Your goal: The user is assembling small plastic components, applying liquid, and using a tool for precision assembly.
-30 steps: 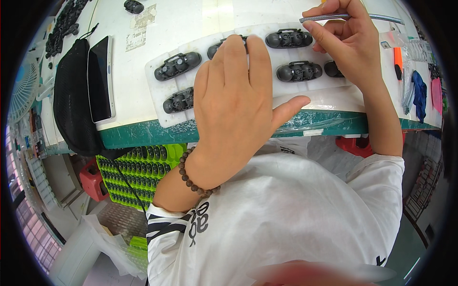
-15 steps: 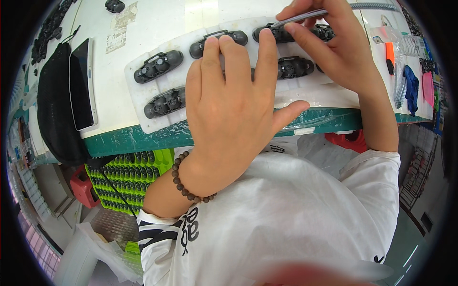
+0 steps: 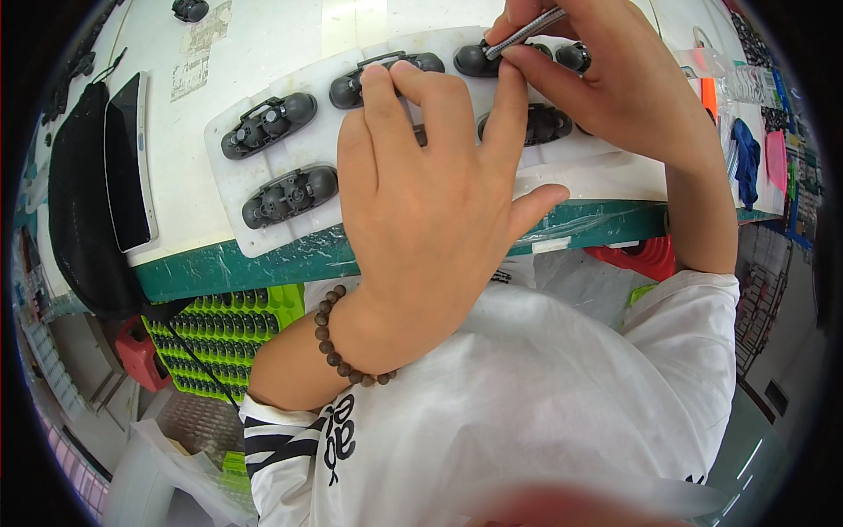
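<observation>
My left hand [image 3: 430, 202] lies flat with fingers spread over a white plastic plate [image 3: 230, 183]. Its fingertips reach a black oval plastic part [image 3: 347, 91] in the far row, and the palm covers some of the near row. My right hand [image 3: 615, 83] is closed on a slim silver-grey tool with a ribbed surface [image 3: 531, 31]. The tool's tip meets another black oval part [image 3: 472, 61] in the far row, close to my left forefinger. Further parts, one at the far left [image 3: 268, 126] and one at the near left [image 3: 290, 195], sit on the plate.
A phone [image 3: 129, 167] and a black pouch [image 3: 77, 198] lie on the left. Below the green table edge [image 3: 255, 263] stands a lime-green tray [image 3: 219, 338] filled with small dark parts. Blue cloth [image 3: 746, 162] and clear plastic bags [image 3: 746, 83] lie on the right.
The tool has swung steeper, and its tip has moved left onto the black part. My left forefinger leans further right. The whole view has shifted slightly.
</observation>
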